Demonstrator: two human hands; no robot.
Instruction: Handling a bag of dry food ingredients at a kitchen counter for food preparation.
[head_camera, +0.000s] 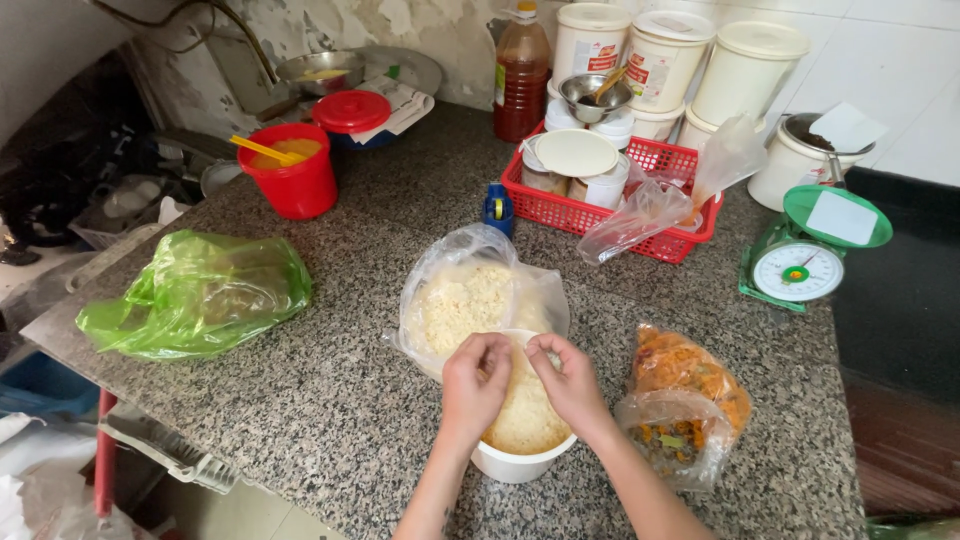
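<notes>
A white round tub (518, 462) of pale grated food stands at the near edge of the granite counter (330, 400). Both my hands are over it. My left hand (474, 382) and my right hand (567, 377) have their fingers curled together, pinching the rim of a clear plastic bag (470, 290) of the same pale crumbs that lies just behind the tub. The bag's mouth sits between my fingertips, over the tub.
A clear bag of orange and dark food (683, 405) lies right of the tub. A green plastic bag (195, 295) is at left, a red bucket (296, 180) behind it. A red basket (640, 195), a green scale (808, 250), white tubs (745, 70) and a bottle (521, 75) line the back.
</notes>
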